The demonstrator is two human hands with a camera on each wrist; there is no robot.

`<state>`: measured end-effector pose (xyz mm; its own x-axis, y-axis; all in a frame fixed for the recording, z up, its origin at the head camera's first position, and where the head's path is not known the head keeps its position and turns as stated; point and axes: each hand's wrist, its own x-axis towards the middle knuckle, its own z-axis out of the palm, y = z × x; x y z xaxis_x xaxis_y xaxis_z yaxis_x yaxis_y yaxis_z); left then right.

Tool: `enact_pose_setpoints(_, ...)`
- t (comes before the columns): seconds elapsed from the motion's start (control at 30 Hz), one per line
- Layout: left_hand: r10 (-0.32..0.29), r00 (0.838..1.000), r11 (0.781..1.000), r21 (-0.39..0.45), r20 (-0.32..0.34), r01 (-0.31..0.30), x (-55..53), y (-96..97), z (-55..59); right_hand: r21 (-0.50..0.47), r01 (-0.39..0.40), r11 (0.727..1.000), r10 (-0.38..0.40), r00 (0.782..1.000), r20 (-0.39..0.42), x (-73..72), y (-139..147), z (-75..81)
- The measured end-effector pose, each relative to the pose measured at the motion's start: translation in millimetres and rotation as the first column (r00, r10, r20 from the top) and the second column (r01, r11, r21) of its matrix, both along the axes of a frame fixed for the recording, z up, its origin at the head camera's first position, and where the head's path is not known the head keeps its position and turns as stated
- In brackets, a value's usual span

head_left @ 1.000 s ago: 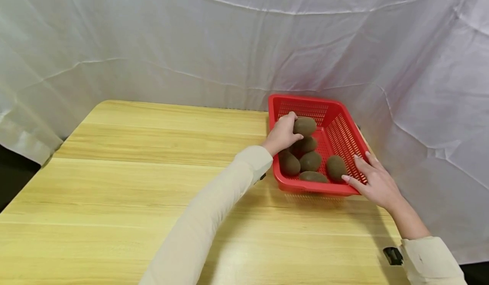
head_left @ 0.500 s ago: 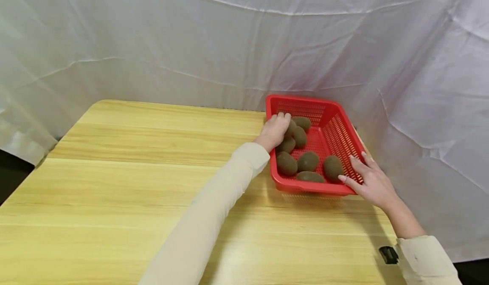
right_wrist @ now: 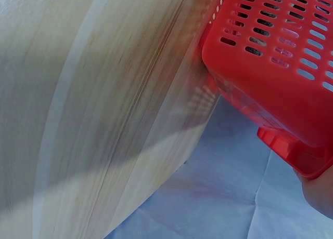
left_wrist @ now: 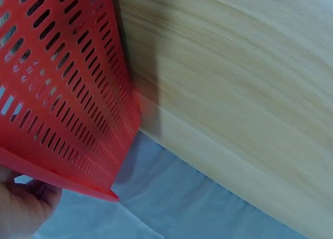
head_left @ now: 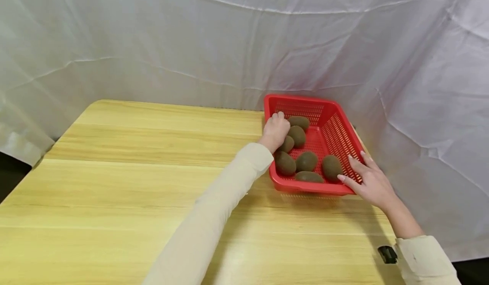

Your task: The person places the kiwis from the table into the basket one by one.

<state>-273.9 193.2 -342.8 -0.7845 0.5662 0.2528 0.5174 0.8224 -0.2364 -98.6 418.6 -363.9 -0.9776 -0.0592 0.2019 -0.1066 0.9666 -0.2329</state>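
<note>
Several brown kiwis (head_left: 307, 162) lie in a red slotted plastic basket (head_left: 340, 188) near the table's back right edge. My left hand (head_left: 277, 128) reaches over the left rim, next to the kiwis at the back left. Its fingers bend down inside, and their tips are hidden, so whether it grips a kiwi cannot be told. In the left wrist view, part of the left hand (left_wrist: 23, 210) shows beside the rim. At the front right corner, my right hand (head_left: 376, 186) holds the basket, thumb and fingers over the rim. The right wrist view catches only a bit of that hand (right_wrist: 318, 193).
The basket stands on a light wooden table (head_left: 133, 183). A pale hanging cloth (head_left: 191, 43) runs behind the table and along its right side, close to the basket. A small black object (head_left: 387, 254) shows next to the right sleeve.
My left hand has let go of a kiwi at the back left and drawn back to the left wall. A kiwi visible beside it half a second ago is now hidden. The right hand stays put.
</note>
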Motion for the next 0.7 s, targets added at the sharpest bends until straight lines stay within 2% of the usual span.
enact_pose_setpoints(0.13,-0.001,0.999,1.000,-0.010,0.050,0.002,-1.6,0.4,2.1,0.011,-0.002,1.000,0.002,1.000,-0.002,-0.9,2,2.5)
enact_pose_setpoints(0.33,0.013,0.990,0.999,0.038,0.142,-0.018,-5.2,-1.5,1.1,0.012,-0.009,1.000,0.009,1.000,0.003,-4.2,3,1.5)
enact_pose_setpoints(0.5,-0.022,0.975,0.998,0.059,0.220,0.009,-6.0,-5.9,1.0,0.007,-0.006,1.000,0.006,1.000,-0.001,-3.4,3,-0.7)
enact_pose_setpoints(0.6,-0.068,0.971,0.986,0.162,0.228,0.031,-7.2,-11.8,-0.2,0.005,-0.009,1.000,0.009,1.000,0.000,-3.1,3,-1.1)
enact_pose_setpoints(0.7,-0.150,0.973,0.945,0.314,0.173,0.090,-9.4,-21.2,-2.6,0.005,-0.012,1.000,0.012,1.000,-0.003,-2.4,4,0.0)
